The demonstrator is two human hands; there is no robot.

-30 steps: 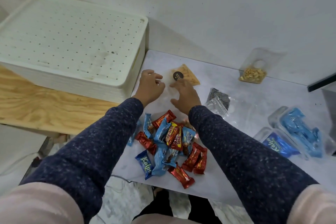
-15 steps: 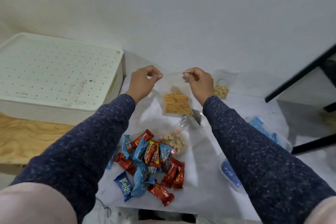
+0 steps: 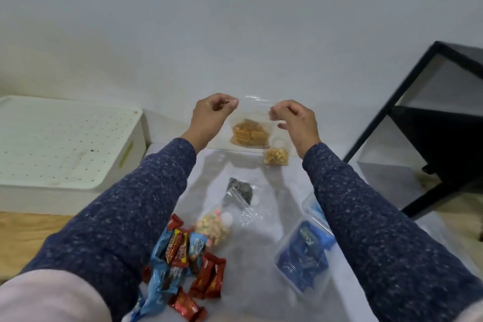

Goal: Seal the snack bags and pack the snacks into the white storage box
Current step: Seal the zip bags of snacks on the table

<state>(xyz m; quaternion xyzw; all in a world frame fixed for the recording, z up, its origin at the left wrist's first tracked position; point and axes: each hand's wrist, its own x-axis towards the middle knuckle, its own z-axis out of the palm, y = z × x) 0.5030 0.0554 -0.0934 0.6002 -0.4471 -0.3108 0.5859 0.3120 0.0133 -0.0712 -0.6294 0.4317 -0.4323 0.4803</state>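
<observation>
A: Entry, left to right. White storage box (image 3: 65, 144) at far left, perforated lid on, nothing visibly packed. Judged: packing not begun.

B: Hands?

A: Left hand (image 3: 209, 116) raised, thumb and forefinger pinched on the top left corner of a clear zip bag of wafer snacks (image 3: 249, 133). Right hand (image 3: 295, 123) pinches the top right edge of the same bag. Bag hangs between them, clear of the white table (image 3: 261, 282), wafers settled at the bottom.

B: Sealed?

A: Cannot tell; the top strip is a faint glint only. Judged: sealing of this bag is the step in hand, not confirmed done.

B: What is left on the table?

A: Near the left sleeve, a loose pile of red and blue wrapped candy bars (image 3: 183, 259). Touching it, a clear bag of pale mixed puffs (image 3: 217, 227), mouth looks slack. Beyond that, a dark patterned packet (image 3: 239, 188). Near the wall, a small bag of nuts (image 3: 277, 155). Under the right sleeve, clear bags of blue wrapped snacks (image 3: 303, 253).

B: Progress?

A: Early. At best one bag being closed; the rest need checking, and all must go into the box once its lid is off.
</observation>
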